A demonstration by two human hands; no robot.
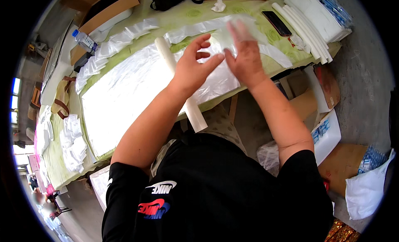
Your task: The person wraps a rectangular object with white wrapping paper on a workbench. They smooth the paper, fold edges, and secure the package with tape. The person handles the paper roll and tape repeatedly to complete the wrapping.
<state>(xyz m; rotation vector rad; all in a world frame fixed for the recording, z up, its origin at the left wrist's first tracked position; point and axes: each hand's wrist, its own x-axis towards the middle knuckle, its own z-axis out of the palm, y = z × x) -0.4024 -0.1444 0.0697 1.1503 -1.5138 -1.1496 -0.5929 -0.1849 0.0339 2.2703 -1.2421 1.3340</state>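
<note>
We hold our left hand (193, 67) over the table with the fingers loosely curled and the thumb set well apart from them, and we see nothing gripped in it. Our right hand (248, 63) is raised just beside it, thumb near the left thumb; its fingers reach away from us but are blurred, so we cannot tell whether they pinch anything. A white tube (195, 115) runs behind the left wrist, one end to the left of the left fingers and the other nearer our body than they are. Under both sets of fingers we have a shiny clear film (216, 80), and left of the left fingers a broad white sheet (120, 92) on the green tablecloth (286, 57). Farther left of those fingers lie folded plastic pieces (118, 42), with a bottle (85, 40) past them. To the right of the right fingers we find a dark phone (276, 23), then several white rods (305, 32); a crumpled tissue (218, 5) sits beyond the fingertips.
</note>
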